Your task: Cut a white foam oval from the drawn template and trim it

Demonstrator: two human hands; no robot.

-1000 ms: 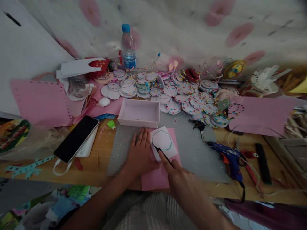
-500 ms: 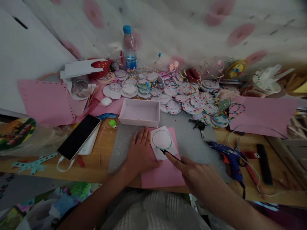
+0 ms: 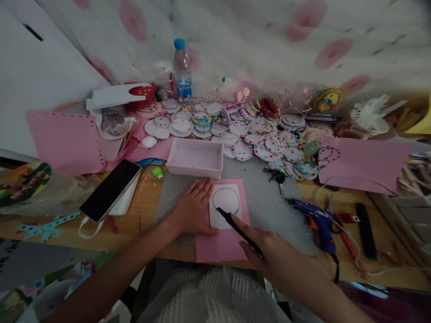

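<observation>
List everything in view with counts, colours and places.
wooden table: 1, brown, foreground
flat mat: 1, grey, on table
paper sheet: 1, pink, centre
circle-marked paper: 1, white, on sheet
slim tool: 1, black, over papers
open rectangular box: 1, white, behind papers
round dotted discs: many, mostly white, behind box
capped plastic bottle: 1, clear, back
rectangular phone: 1, black, left
glue gun: 1, blue, right
craft scraps: several, mixed, edges
left hand: 1, bare, at papers' left edge
right hand: 1, bare, on tool

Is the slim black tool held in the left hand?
No, the right hand holds the tool, while the left hand lies at the left edge of the white paper.
</observation>
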